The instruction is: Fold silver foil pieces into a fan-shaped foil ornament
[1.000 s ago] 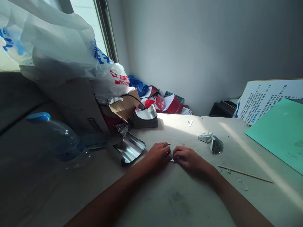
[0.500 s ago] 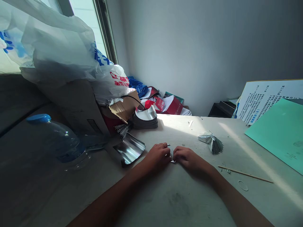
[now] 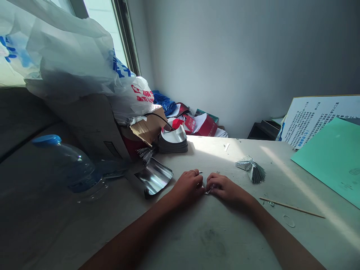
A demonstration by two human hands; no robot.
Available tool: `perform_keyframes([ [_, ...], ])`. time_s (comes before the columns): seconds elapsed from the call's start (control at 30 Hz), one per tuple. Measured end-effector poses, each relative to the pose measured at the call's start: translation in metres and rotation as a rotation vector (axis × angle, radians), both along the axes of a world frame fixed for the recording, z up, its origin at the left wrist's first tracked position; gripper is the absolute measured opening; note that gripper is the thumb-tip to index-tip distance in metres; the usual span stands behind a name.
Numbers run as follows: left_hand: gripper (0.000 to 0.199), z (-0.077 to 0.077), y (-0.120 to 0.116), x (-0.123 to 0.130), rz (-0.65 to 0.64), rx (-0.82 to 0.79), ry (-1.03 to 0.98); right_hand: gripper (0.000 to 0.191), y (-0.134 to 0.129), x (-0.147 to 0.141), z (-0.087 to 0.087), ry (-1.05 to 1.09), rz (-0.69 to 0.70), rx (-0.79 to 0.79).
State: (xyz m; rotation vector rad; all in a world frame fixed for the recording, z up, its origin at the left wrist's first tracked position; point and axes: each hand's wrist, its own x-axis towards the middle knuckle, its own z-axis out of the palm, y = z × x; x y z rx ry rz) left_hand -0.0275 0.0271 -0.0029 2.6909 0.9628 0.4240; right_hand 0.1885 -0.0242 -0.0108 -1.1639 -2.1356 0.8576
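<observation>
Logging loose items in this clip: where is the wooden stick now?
In the head view, the wooden stick lies on the table right of the right hand, with the silver fan behind it and a thin loop in front.

Daylight enters through the window [image 3: 105, 30], forward-left of the hands [image 3: 188, 183] [image 3: 223, 187]. Sunlit strips cross the desk [image 3: 225, 240] beyond and right of them. Left of them, the sheet [image 3: 157, 175] shows glare; the bottle [image 3: 74, 167] is in shadow, soft-edged.
</observation>
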Motion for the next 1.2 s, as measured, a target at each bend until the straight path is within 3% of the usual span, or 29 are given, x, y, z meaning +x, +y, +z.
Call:
perform_keyframes([
  [0.7, 0.011, -0.0006, -0.0018, 0.0006, 0.025, -0.019, 0.013, 0.008, 0.0005, -0.0046, 0.0009, -0.041, -0.048, -0.028],
  [1.2, 0.011, -0.0064, -0.0039, 0.0024, 0.003, 0.063, 0.058, 0.006, -0.0013, -0.0055, 0.0020, -0.043, -0.054, -0.008],
])
